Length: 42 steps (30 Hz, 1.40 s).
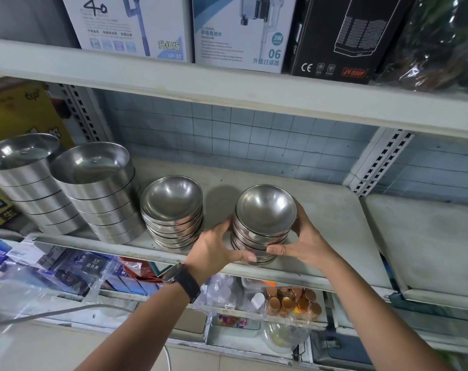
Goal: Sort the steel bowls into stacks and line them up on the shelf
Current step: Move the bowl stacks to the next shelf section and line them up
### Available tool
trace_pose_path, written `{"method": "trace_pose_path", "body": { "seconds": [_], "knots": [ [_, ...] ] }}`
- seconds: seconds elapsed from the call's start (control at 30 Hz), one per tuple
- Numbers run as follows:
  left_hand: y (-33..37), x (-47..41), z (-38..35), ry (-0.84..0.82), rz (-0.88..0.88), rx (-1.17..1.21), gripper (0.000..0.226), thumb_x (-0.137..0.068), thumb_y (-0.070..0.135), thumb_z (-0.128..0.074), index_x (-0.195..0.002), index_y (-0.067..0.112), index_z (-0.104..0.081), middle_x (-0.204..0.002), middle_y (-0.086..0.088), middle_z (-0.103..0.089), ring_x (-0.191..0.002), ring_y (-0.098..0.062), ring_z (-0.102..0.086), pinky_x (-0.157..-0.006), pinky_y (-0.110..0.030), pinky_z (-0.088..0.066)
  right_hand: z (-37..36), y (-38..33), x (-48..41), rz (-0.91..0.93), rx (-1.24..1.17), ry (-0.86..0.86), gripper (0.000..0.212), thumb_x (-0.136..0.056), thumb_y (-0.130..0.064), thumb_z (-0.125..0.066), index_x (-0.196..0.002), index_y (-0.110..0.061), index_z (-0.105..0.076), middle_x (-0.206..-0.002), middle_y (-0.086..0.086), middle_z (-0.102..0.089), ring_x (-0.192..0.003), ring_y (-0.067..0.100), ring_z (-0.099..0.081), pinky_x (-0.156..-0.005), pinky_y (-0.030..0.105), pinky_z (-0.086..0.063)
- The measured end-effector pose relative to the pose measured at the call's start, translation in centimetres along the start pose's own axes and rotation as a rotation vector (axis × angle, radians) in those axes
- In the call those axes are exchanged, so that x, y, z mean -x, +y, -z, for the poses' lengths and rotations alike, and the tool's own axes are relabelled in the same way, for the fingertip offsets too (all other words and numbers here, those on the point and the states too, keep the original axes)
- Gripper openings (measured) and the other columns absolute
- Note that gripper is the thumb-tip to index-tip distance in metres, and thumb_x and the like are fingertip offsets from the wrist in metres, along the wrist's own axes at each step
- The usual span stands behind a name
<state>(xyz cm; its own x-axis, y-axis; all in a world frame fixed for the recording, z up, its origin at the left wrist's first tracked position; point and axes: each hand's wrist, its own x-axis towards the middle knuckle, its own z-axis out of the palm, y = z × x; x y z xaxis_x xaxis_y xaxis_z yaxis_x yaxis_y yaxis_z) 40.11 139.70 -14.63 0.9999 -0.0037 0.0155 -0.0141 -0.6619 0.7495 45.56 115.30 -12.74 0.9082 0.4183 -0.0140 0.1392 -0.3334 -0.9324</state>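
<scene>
Box markings, left to right: left white box, "40", "升级版"; middle white box, "3W", "06", "外挂过滤器"; black box, "CE", "JY-500F".

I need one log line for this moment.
left hand: grips rightmost bowl stack | right hand: same | stack: at shelf front edge | other stacks: three, leftward

Four stacks of steel bowls are sitting on a pale grey shelf.
Taking the left rounded stack as the mark: a taller straight-walled stack is standing just beside it on its left, and a far-left straight-walled stack is standing beyond that, close against it. To the mark's right, across a gap of bare board, the right rounded stack is sitting at the shelf's front edge.
</scene>
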Motion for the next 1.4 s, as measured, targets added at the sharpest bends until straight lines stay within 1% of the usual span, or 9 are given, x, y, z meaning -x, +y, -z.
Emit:
{"method": "trace_pose_path", "body": {
  "seconds": [0.37, 0.43, 0.5, 0.6, 0.7, 0.83, 1.0, 1.23, 1.4],
  "knots": [
    [0.3, 0.4, -0.3, 0.047, -0.048, 0.08, 0.114, -0.054, 0.064, -0.085, -0.152, 0.025, -0.041, -0.135, 0.01, -0.062, -0.124, -0.004, -0.054, -0.098, -0.01, -0.038, -0.2, 0.5, 0.5, -0.066, -0.011, -0.019, 0.12, -0.041, -0.058, -0.097, -0.143, -0.031, -0.04, -0.133, -0.015, -0.059, -0.125, -0.005, -0.054, -0.114, 0.033, -0.041],
    [0.3, 0.4, -0.3, 0.046, -0.051, 0.094, 0.114, -0.055, 0.059, -0.088, -0.152, 0.024, -0.039, -0.133, 0.013, -0.06, -0.124, -0.002, -0.053, -0.099, -0.013, -0.042, -0.4, 0.5, 0.6, -0.061, -0.018, -0.017, 0.125, -0.041, -0.058, -0.097, -0.146, -0.028, -0.037, -0.135, -0.012, -0.058, -0.127, -0.001, -0.054, -0.112, 0.031, -0.042],
    [0.2, 0.5, -0.3, 0.004, -0.054, 0.101, 0.118, -0.054, 0.056, -0.091, -0.154, 0.026, -0.035, -0.131, 0.019, -0.054, -0.125, -0.005, -0.052, -0.104, -0.023, -0.046, -0.5, 0.6, 0.7, -0.062, -0.017, -0.006, 0.131, -0.041, -0.053, -0.099, -0.15, -0.03, -0.03, -0.139, -0.012, -0.053, -0.129, -0.001, -0.052, -0.11, 0.023, -0.041],
    [-0.2, 0.5, -0.8, -0.052, -0.039, 0.085, 0.132, -0.05, 0.056, -0.094, -0.157, 0.028, -0.022, -0.139, 0.017, -0.047, -0.134, -0.016, -0.048, -0.111, -0.034, -0.042, -0.9, 0.7, 1.0, -0.052, 0.008, -0.008, 0.133, -0.044, -0.035, -0.102, -0.149, -0.042, -0.019, -0.136, -0.024, -0.045, -0.122, -0.021, -0.044, -0.097, 0.002, -0.036],
    [-0.5, 0.6, -1.4, -0.01, 0.005, 0.149, 0.13, -0.055, 0.047, -0.096, -0.158, 0.027, -0.018, -0.155, 0.009, -0.042, -0.142, -0.01, -0.039, -0.115, -0.021, -0.031, -1.2, 1.0, 1.0, -0.042, 0.016, 0.037, 0.133, -0.052, -0.016, -0.1, -0.151, -0.038, -0.016, -0.131, -0.029, -0.041, -0.111, -0.034, -0.039, -0.087, -0.006, -0.033],
    [-0.5, 0.5, -1.5, 0.027, 0.03, 0.149, 0.136, -0.052, 0.051, -0.095, -0.16, 0.026, -0.017, -0.153, 0.008, -0.046, -0.139, -0.004, -0.043, -0.11, -0.013, -0.031, -1.3, 1.1, 0.9, -0.052, 0.032, 0.053, 0.135, -0.052, -0.016, -0.1, -0.155, -0.037, -0.015, -0.134, -0.032, -0.04, -0.116, -0.033, -0.036, -0.095, -0.002, -0.032],
    [-0.7, 0.1, -1.3, 0.009, 0.046, 0.003, 0.138, -0.045, 0.076, -0.084, -0.157, 0.039, -0.014, -0.139, 0.003, -0.061, -0.129, -0.015, -0.057, -0.104, -0.03, -0.049, -1.1, 0.8, 1.0, -0.055, 0.038, 0.05, 0.139, -0.052, -0.015, -0.1, -0.155, -0.042, -0.011, -0.133, -0.037, -0.036, -0.115, -0.034, -0.035, -0.09, -0.006, -0.032],
    [-0.8, -0.2, -0.9, 0.043, 0.0, -0.191, 0.139, -0.046, 0.084, -0.077, -0.159, 0.037, -0.011, -0.123, -0.001, -0.071, -0.104, -0.02, -0.07, -0.088, -0.033, -0.057, -1.0, 0.8, 0.9, -0.108, 0.113, 0.058, 0.144, -0.048, -0.024, -0.102, -0.155, -0.044, -0.008, -0.136, -0.028, -0.041, -0.137, 0.0, -0.035, -0.114, 0.026, -0.031],
    [-0.8, -0.3, -0.7, 0.031, -0.003, -0.165, 0.136, -0.046, 0.081, -0.079, -0.159, 0.035, -0.017, -0.127, 0.002, -0.069, -0.111, -0.018, -0.067, -0.09, -0.026, -0.052, -1.1, 0.7, 0.6, -0.097, 0.136, 0.07, 0.144, -0.048, -0.025, -0.102, -0.156, -0.044, -0.009, -0.128, -0.037, -0.042, -0.139, 0.003, -0.036, -0.116, 0.029, -0.032]
  ]
}}
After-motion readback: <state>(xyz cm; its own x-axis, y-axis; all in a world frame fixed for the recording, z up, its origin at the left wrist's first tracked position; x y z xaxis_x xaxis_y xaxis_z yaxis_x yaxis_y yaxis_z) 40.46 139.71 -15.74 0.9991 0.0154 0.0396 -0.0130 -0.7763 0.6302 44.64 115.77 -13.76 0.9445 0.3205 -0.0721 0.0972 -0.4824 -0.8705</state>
